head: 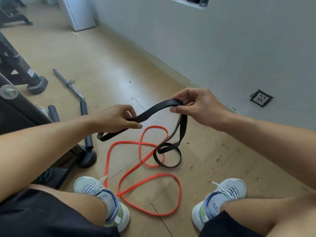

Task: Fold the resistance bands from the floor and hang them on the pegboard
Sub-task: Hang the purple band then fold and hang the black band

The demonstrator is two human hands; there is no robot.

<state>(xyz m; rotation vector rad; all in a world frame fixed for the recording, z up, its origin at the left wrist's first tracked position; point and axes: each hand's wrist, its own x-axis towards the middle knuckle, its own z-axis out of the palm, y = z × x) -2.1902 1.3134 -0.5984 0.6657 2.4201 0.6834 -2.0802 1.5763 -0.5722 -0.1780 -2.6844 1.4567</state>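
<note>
okay, my left hand pinches the black band between thumb and fingers, and my right hand, out at three o'clock from it, grips the band's folded end. the rest of it hangs to the wooden floor and coils at six o'clock from my right hand, overlapping the orange band that lies looped between my shoes.
</note>
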